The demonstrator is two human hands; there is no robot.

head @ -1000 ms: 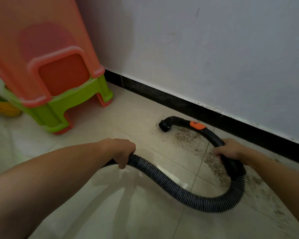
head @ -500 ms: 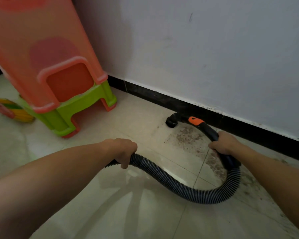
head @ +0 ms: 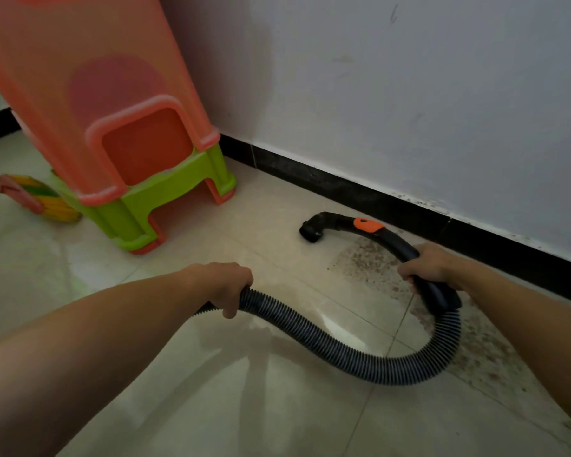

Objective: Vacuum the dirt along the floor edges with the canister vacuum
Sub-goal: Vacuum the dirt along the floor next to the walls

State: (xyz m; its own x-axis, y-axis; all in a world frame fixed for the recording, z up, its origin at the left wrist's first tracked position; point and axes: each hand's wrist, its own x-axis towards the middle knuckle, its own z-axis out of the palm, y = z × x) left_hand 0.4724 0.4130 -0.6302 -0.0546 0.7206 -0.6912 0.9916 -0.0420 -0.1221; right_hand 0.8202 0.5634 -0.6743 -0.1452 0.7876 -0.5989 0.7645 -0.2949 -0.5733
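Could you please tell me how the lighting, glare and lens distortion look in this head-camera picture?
Head view: dim, soft light, with the wall darkening toward the stacked stools. Head view: a pale glare patch lies on the glossy floor inside the loop of the hose that the left hand and right hand grip. Head view: the wide lens stretches both forearms at the frame edges; the dirt is sharp enough to see.

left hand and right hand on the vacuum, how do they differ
The left hand grips the ribbed hose; the right hand grips the smooth black handle. The right hand sits by the baseboard over dirt; the left hand is over cleaner tile, farther out. Both wrap round what they hold.
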